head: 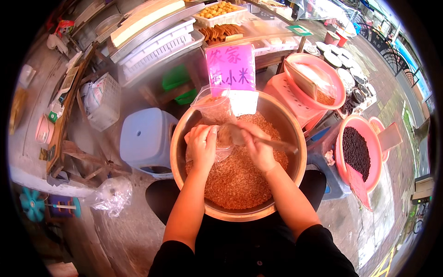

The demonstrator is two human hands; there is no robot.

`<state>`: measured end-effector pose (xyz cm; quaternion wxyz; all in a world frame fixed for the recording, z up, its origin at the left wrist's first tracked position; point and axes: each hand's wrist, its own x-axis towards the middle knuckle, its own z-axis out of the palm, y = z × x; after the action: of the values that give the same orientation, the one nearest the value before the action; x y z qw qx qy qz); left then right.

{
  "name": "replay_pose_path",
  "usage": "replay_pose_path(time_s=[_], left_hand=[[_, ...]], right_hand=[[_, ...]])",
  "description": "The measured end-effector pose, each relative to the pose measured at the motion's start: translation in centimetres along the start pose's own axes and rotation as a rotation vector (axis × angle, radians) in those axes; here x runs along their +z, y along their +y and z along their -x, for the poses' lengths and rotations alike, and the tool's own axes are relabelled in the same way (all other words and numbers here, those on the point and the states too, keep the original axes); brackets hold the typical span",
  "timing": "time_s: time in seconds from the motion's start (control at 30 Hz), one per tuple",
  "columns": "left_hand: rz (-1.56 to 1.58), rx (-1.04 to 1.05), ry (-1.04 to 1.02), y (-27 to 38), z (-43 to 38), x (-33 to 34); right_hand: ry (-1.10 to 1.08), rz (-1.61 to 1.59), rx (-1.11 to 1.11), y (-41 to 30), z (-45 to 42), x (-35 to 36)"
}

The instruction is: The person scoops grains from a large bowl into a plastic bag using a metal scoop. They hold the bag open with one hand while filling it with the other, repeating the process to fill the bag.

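Observation:
A wide metal basin (298,178) of reddish-brown grain (238,183) sits between my knees. Over the grain, my left hand (202,143) grips a clear plastic bag (225,153) at its mouth. My right hand (258,147) is closed around the handle of a metal scoop (237,134), whose bowl is tilted at the bag's opening. Some grain shows at the bag's mouth, partly hidden by my fingers. Just beyond my hands, another clear plastic bag (213,105) with grain inside leans by the basin's far rim.
A purple sign (231,64) with handwriting stands at the far rim. Left is a blue plastic stool (147,136). Pink basins hold black beans (355,152) and bagged grain (324,98) at right. Behind is a stall table with white trays (161,52) and fried pieces (219,33).

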<state>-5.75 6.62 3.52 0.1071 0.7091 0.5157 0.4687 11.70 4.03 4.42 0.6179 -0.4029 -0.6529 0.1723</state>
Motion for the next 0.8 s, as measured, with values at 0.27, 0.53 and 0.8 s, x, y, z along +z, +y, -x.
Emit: replay_pose_path(time_s=[0.27, 0.53, 0.8], left_hand=[[-0.009, 0.008, -0.003, 0.0, 0.0, 0.0], [0.006, 0.06, 0.011, 0.0, -0.3, -0.1], [-0.024, 0.037, 0.013, 0.1, 0.0, -0.1]], right_hand=[[-0.233, 0.599, 0.471, 2.7, 0.3, -2.5], [-0.046, -0.09, 0.654, 0.6, -0.4, -1.8], [-0.026, 0.011, 0.077, 0.7, 0.4, -0.8]])
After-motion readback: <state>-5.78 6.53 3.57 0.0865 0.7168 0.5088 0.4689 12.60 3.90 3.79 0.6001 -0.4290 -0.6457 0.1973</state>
